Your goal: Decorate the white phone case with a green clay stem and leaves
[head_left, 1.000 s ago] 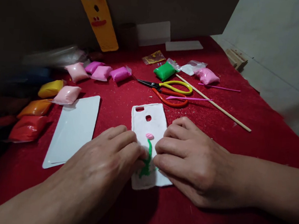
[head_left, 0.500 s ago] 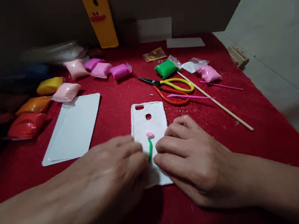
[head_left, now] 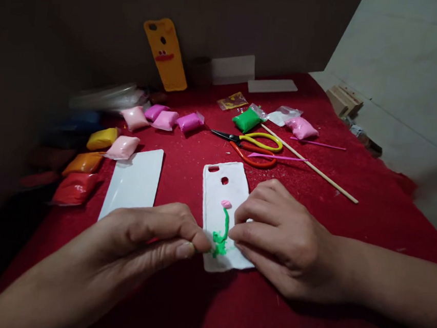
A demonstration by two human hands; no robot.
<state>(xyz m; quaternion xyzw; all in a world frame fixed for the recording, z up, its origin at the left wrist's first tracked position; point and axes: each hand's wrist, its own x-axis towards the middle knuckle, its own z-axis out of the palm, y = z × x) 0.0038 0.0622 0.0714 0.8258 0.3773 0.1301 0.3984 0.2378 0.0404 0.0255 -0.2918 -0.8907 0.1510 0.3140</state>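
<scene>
A white clay-covered phone case (head_left: 216,189) lies flat on the red cloth. On it are a small pink clay bud (head_left: 226,204), a thin green clay stem (head_left: 226,221) and a smeared green clay patch (head_left: 218,247) at the stem's foot. My left hand (head_left: 152,245) pinches thumb and forefinger together at the case's left edge, beside the green patch; whatever is between the fingertips is too small to name. My right hand (head_left: 279,237) rests over the case's right side, fingers curled and pressed together, tips close to the stem. What they may hold is hidden.
Yellow-and-red handled scissors (head_left: 258,148), a wooden stick (head_left: 318,171) and a pink tool (head_left: 281,158) lie beyond the case. A green clay packet (head_left: 246,120) and several other packets surround them. A white board (head_left: 139,182) lies left; a yellow phone case (head_left: 168,61) leans behind.
My left hand has drawn back leftward off the case, uncovering the smeared green patch. The right hand stays about where it was on the case. The view has tilted up and shifted left.
</scene>
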